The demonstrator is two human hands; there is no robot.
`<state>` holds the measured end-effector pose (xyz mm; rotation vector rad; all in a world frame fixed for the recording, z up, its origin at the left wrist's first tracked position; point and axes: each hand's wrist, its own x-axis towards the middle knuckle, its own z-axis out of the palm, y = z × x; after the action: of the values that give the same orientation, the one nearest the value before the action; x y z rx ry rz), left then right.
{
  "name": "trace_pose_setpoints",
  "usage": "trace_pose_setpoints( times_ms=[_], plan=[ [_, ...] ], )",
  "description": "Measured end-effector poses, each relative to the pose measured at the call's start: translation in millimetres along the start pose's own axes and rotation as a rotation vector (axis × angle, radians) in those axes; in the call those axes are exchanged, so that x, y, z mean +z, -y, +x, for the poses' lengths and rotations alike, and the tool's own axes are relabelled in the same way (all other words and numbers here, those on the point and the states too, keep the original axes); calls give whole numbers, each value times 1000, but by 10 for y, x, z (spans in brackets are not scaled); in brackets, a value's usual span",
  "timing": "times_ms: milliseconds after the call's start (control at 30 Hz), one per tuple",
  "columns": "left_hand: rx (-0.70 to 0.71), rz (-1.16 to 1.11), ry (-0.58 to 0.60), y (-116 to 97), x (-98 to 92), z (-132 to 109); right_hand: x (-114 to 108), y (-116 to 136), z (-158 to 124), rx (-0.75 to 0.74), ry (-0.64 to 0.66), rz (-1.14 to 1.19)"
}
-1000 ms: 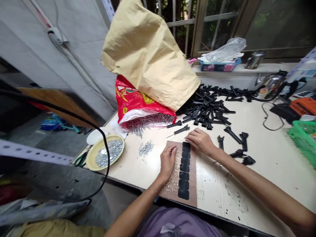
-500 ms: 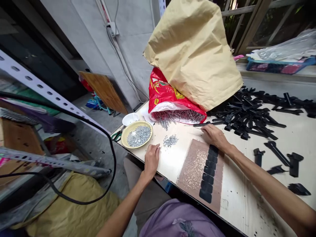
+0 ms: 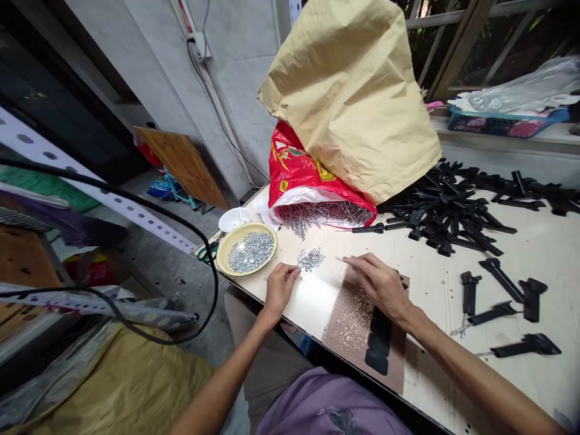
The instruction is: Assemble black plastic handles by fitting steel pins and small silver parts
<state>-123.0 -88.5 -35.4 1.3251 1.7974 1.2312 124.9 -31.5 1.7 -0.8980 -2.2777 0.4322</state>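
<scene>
My left hand (image 3: 280, 290) is pinched at the near edge of a small pile of shiny metal pieces (image 3: 310, 260); whatever lies between its fingertips is too small to name. Over the top of a brown board (image 3: 338, 329), my right hand (image 3: 380, 287) pinches a thin rod that points left toward the pile. Pale specks and a row of black rounded pads (image 3: 377, 353) lie on that board, partly hidden by this hand. A yellow bowl (image 3: 222, 261) of similar metal pieces stands left of the pile. Thin metal rods (image 3: 317, 214) spill from a red bag (image 3: 294, 163).
Black plastic parts (image 3: 448, 211) are heaped at the back right, with several more (image 3: 502, 281) lying nearer. A tan sack (image 3: 353, 90) covers part of the red bag. A white dish (image 3: 234, 219) and green-handled scissors (image 3: 207, 252) are beside the bowl. A black cable hangs at left.
My right hand has moved left and nearer, from beside the black parts to over the board, with the thin rod in its fingers. My left hand has shifted slightly toward the pile.
</scene>
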Motion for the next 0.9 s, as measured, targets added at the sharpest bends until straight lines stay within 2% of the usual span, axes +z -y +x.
trace_pose_setpoints(
  times_ms=[67, 133, 200, 267, 433, 567, 900],
  plan=[
    [-225, -357, 80, -149, 86, -9, 62, 130, -2, 17, -1, 2],
    [-384, -653, 183, -307, 193, -26, 110, 225, 8, 39, -17, -10],
    [-456, -831, 254, -440, 297, -46, 132, 276, 15, 63, -37, -36],
    [-496, -914, 287, -524, 381, -62, 126, 287, 6, 86, -49, -81],
    [-508, -907, 301, -577, 489, -82, 59, 264, -62, 113, -31, -189],
    [-405, -766, 253, -577, 528, -91, 36, 280, -98, 108, -51, -254],
    [-195, -533, 228, -552, 617, -123, 43, 251, -199, 149, -74, -317]
  ],
)
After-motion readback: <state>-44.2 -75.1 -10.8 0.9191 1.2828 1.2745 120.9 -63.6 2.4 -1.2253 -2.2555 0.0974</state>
